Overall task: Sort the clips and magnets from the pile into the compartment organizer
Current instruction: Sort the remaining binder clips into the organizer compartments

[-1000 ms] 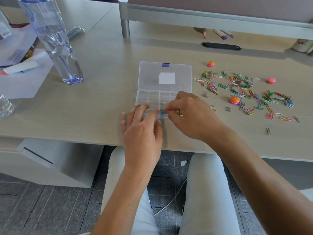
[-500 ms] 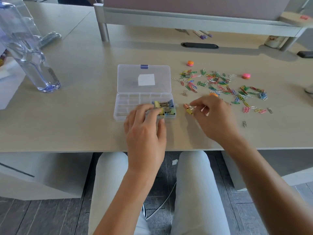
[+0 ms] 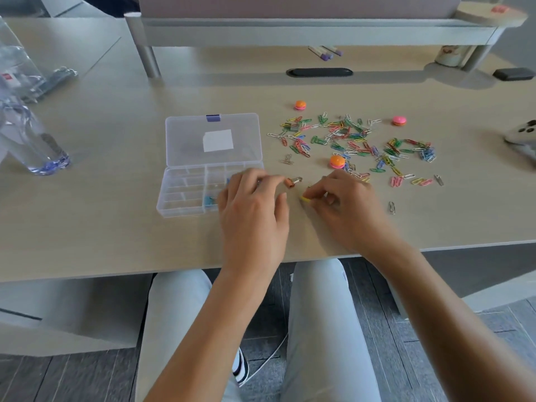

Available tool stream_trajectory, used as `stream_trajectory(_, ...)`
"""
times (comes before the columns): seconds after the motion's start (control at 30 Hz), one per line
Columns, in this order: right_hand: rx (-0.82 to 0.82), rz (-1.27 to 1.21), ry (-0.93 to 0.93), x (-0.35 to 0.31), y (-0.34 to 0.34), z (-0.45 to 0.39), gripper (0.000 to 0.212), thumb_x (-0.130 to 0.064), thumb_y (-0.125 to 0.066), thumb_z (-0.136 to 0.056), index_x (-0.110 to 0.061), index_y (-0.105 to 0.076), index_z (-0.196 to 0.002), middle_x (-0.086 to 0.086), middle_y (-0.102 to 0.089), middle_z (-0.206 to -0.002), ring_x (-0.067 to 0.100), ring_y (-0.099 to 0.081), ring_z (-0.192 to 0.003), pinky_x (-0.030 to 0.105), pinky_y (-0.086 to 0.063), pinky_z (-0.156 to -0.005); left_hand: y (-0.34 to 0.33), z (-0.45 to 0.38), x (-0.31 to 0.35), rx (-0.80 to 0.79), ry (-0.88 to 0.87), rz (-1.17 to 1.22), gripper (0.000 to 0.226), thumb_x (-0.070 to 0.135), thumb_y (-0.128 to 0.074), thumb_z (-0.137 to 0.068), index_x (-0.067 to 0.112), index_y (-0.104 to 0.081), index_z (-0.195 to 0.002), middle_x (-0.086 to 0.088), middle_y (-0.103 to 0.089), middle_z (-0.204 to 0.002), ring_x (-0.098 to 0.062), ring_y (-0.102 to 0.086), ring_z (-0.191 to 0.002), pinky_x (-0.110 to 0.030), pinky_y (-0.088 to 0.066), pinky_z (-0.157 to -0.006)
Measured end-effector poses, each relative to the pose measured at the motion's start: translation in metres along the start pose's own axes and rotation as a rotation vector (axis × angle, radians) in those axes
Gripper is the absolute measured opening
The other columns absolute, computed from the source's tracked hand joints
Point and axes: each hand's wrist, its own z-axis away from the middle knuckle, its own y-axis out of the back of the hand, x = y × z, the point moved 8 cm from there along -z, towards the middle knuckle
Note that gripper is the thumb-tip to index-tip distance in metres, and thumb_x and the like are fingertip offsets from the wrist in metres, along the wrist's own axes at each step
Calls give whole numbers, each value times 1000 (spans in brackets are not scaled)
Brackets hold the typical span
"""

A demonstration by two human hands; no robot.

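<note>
The clear compartment organizer [image 3: 185, 195] lies open on the desk, its lid [image 3: 213, 137] folded back. A blue binder clip [image 3: 208, 200] sits in a front compartment. My left hand [image 3: 252, 210] covers the organizer's right end; its index fingertip touches a small orange binder clip [image 3: 291, 182] on the desk, and I cannot tell whether it grips it. My right hand [image 3: 345, 207] pinches a yellow binder clip [image 3: 305, 198] just right of that. The pile of coloured paper clips [image 3: 356, 140] spreads behind my right hand, with three round magnets: orange [image 3: 300, 105], pink [image 3: 399, 120], orange [image 3: 337, 161].
A clear water bottle [image 3: 32, 140] stands at the far left. A white device [image 3: 522, 137] lies at the right edge. A raised shelf on metal posts [image 3: 145, 53] runs along the back, with a black cable slot [image 3: 319, 72] below it. Loose metal clips [image 3: 391, 207] lie near the desk's front.
My left hand has slid right, off the organizer's front toward the orange clip. My right hand has stayed beside the organizer with the yellow clip. The camera has panned right.
</note>
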Motion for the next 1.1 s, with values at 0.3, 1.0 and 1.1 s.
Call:
stream_trajectory(0.3, 113, -109, -112, 20, 35, 34, 11, -10, -69, -87, -20, -74, -88, -10, -62, -85, 10, -57, -76, 21, -45, -66, -60, -36, 9, -308, -37, -322, 17, 11, -64, -89, 13, -73, -104, -3, -59, -126, -25, -33, -146, -62, 0, -122)
stream_trajectory(1.0, 103, -96, -304, 0, 16, 30, 16, -23, -74, -79, -30, -72, -93, -13, -67, -82, 5, -62, -74, 24, -52, -66, 4, 7, -6, -12, 69, -46, 19, 12, -75, -81, 18, -66, -97, 1, -60, -112, -27, -55, -123, -55, -29, -117)
stream_trajectory(1.1, 85, -185, -293, -12, 7, 23, 20, -12, -72, -80, -28, -73, -93, -11, -69, -82, 7, -61, -73, 9, -43, -60, 25, 18, -22, 29, 92, -22, 17, 13, -73, -83, 18, -65, -98, 2, -60, -113, -25, -56, -118, -54, -33, -114)
